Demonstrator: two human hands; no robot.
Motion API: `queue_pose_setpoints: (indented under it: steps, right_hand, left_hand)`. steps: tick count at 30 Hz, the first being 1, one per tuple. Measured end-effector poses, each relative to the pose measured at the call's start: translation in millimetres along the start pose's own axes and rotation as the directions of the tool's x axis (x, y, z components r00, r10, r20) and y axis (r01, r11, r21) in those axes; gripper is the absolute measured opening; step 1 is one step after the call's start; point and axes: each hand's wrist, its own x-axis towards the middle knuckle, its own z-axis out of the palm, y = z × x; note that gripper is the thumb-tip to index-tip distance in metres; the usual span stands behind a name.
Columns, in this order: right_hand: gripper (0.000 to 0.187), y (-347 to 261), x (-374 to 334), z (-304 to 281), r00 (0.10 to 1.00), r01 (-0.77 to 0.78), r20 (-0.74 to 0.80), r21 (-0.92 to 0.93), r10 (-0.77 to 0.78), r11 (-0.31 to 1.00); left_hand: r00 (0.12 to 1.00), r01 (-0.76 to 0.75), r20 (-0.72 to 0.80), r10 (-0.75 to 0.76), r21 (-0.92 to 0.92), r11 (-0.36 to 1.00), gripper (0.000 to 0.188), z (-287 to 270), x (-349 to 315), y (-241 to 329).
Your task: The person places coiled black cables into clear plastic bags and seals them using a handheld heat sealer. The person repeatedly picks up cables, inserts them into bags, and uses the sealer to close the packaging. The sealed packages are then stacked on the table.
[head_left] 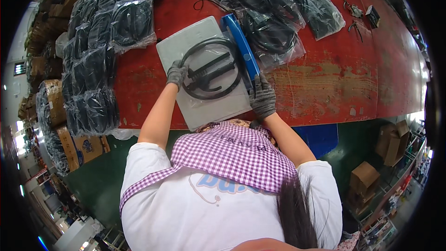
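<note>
A black coiled cable [204,96] with straight black parts in its middle lies in what looks like a clear plastic bag. It rests on a pale grey board [204,116] on the red table. My left hand [176,73], in a grey knit glove, has its fingers closed at the left side of the bag, beside the coil. Along the bag's right side stands a long blue bar-shaped heat sealer [242,46]. My right hand [263,96], gloved the same way, is closed around the sealer's near end. The exact grip of its fingertips is partly hidden.
Stacked bags of black cables [93,60] cover the table's left side. Another heap of bagged cables [267,9] lies beyond the sealer. Pliers [356,30] and a small dark box [372,16] lie at the far right. Cardboard boxes [364,179] stand on the green floor.
</note>
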Motion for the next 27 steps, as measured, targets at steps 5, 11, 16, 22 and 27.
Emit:
queue_pose_setpoints:
  steps: [5, 11, 16, 22, 27]
  right_hand:
    - [0.043, -2, -1, 5, 0.976, 0.088, -0.211, 0.126, -0.060, 0.988]
    - [0.047, 1, -3, 2, 0.980, 0.072, -0.196, 0.148, -0.042, 0.986]
    - [0.044, 2, 0, 3, 0.968, 0.100, -0.244, 0.156, -0.060, 0.983]
    - [0.044, -14, 3, -7, 0.982, 0.084, -0.182, 0.199, -0.048, 0.976]
    - [0.045, -11, -4, -1, 0.978, 0.082, -0.205, 0.170, -0.046, 0.982]
  left_hand:
    - [0.970, 0.242, -0.058, -0.235, 0.243, 0.940, 0.038, -5, -55, -29]
    - [0.870, 0.482, 0.074, -0.488, -0.337, 0.808, 0.024, 11, -67, -8]
    - [0.884, 0.437, 0.153, -0.442, -0.608, 0.663, 0.018, 20, -63, -42]
    - [0.932, 0.257, 0.361, -0.025, -0.613, 0.747, 0.018, 20, -42, -115]
    - [0.847, 0.521, 0.362, -0.389, -0.712, 0.472, 0.020, 10, -64, -46]
